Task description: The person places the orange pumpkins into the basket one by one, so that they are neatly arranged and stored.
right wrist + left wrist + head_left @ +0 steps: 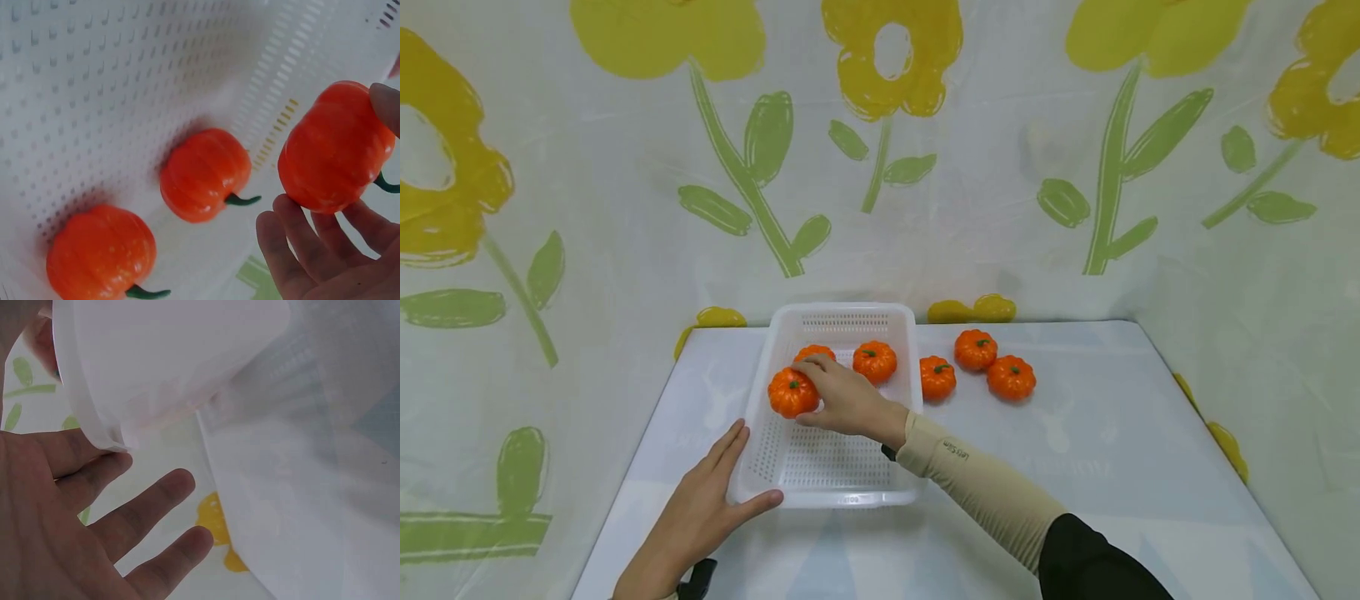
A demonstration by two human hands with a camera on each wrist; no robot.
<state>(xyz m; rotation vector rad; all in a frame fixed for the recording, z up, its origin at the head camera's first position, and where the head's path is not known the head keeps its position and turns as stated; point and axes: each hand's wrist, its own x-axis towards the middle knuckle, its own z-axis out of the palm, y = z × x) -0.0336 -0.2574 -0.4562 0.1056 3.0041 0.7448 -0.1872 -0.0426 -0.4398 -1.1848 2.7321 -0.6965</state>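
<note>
1. The step in hand appears to be handling one artificial mini pumpkin (793,393) at the white perforated plastic basket (831,467); whether it is going in or coming out, the pictures do not settle.
2. The person's right hand (848,400) grasps that pumpkin, thumb on one side and fingertips on the other, over the left part of the basket. The right wrist view suggests it is raised above the basket floor.
3. The left hand (700,504) grips nothing: its fingers are extended and spread, touching the basket's rim at the near left corner, probably to steady it.
4. The next move, as a judgement, calls for a secure pinch until the pumpkin is supported, room around its neighbours, and light left-hand contact so the basket does not slide.
5. The held pumpkin is squat, ribbed and glossy orange with a short green stem; its smooth skin could slip under a loose pinch.
6. Two similar basket pumpkins (875,362) sit apart inside, toward the far end. Three outer pumpkins (1011,378) lie clustered on the white table (1075,467), just right of the basket.
</note>
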